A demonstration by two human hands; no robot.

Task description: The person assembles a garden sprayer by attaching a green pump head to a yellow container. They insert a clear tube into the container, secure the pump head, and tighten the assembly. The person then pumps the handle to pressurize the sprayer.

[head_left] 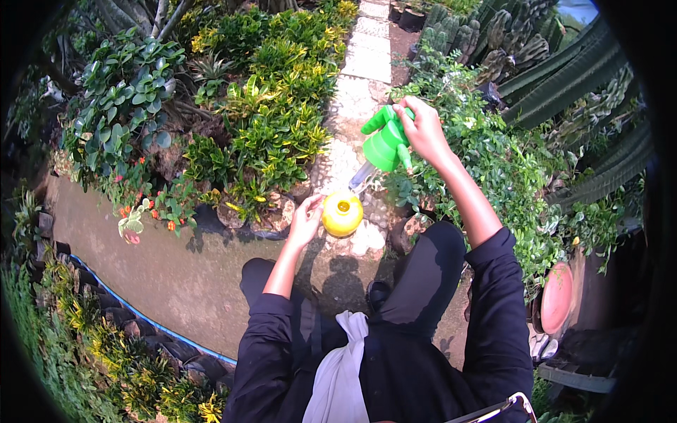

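Note:
My right hand grips the bright green pump sprayer head by its top and holds it raised and tilted. From its underside a pale pump tube points down toward the yellow sprayer bottle. The bottle is upright with its round mouth uncovered, just below and left of the tube's end. My left hand is closed against the bottle's left side; some of its fingers are hidden behind the bottle.
A stone path runs ahead between yellow-green shrubs and leafy plants with tall cacti behind. Red flowers edge the bed at left. A blue hose curves along the concrete walkway. A reddish round dish leans at right.

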